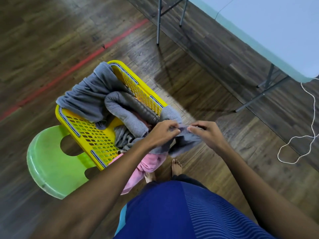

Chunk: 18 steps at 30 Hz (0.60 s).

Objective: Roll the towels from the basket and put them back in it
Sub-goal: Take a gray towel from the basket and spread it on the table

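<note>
Pinching one grey towel (186, 144) by its upper edge, the left grip (164, 131) and the right grip (205, 131) sat close together, fingertips nearly meeting, thumb and fingers of each pressed on the cloth. The rest of that towel hung slack beneath both grips, over the nearest corner of the basket.

Item: one yellow perforated basket (96, 135), beyond and to the left of the left grip, seated on one green plastic stool (48, 161).

Item: towels in or on the basket, four that could be told apart.
- One blue-grey towel (91, 94), draped over the rim farthest from the grips.
- One grey rolled towel (124, 111), lying inside, just beyond the left grip.
- One darker roll (146, 112), touching the grey roll on the side nearer the right grip.
- One pink towel (150, 163), hanging over the rim below the left wrist.

More crumpled grey cloth lay under these; whether it was a separate towel could not be told.

Item: one pale worktop (276, 31) on metal legs, well beyond the right grip.

Item: one white cord (312, 125), looped on the wooden floor well out to the right of the right grip.

Item: one red line (82, 62) on the floor, beyond the basket.

Item: two bare feet (177, 167), on the floor below the grips.
</note>
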{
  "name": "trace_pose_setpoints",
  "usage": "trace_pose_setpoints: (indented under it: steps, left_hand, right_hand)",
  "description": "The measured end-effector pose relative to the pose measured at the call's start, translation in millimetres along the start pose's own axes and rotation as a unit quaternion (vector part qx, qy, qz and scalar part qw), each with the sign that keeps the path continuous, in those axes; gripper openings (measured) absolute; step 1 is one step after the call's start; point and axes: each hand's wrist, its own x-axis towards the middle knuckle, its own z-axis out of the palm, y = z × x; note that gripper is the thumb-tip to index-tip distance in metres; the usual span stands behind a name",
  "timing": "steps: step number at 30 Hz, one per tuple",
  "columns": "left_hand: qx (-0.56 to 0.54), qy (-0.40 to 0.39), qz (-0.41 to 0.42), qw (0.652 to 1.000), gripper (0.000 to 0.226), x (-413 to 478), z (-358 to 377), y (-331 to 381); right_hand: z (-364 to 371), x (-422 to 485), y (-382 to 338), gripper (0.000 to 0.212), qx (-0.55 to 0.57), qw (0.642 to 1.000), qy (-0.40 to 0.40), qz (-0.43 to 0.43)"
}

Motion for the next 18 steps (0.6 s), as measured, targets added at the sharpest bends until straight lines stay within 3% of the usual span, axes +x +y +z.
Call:
trace_pose_setpoints:
  steps: [2,4,7,9,14,18]
  left_hand:
    - [0.003,-0.067,-0.037,0.997,0.023,2.8,-9.9,-3.5]
    - [0.023,-0.084,-0.052,0.995,0.018,4.9,-16.2,-10.4]
    - [0.054,-0.029,-0.017,0.998,0.012,5.6,-15.8,-8.6]
    - [0.07,0.003,0.034,0.997,0.016,5.1,-10.2,2.1]
    - [0.095,0.041,0.115,0.988,0.017,5.5,-1.4,34.4]
    - [0.076,0.068,0.103,0.989,0.011,5.0,-13.0,48.8]
  right_hand:
    - [-6.2,-7.0,-0.6,0.013,-0.024,1.0,-0.001,-0.009]
    - [-9.1,-14.0,1.4,0.013,-0.019,1.0,0.001,-0.007]
    - [-12.1,-18.7,5.9,0.011,-0.013,0.999,0.028,0.027]
    - [-15.5,-18.7,5.1,0.011,-0.077,0.996,0.038,0.027]
    - [-14.9,-13.8,-16.2,0.038,-0.071,0.996,-0.049,0.008]
    - [-16.0,-12.3,-25.5,0.021,-0.005,0.999,-0.045,-0.001]
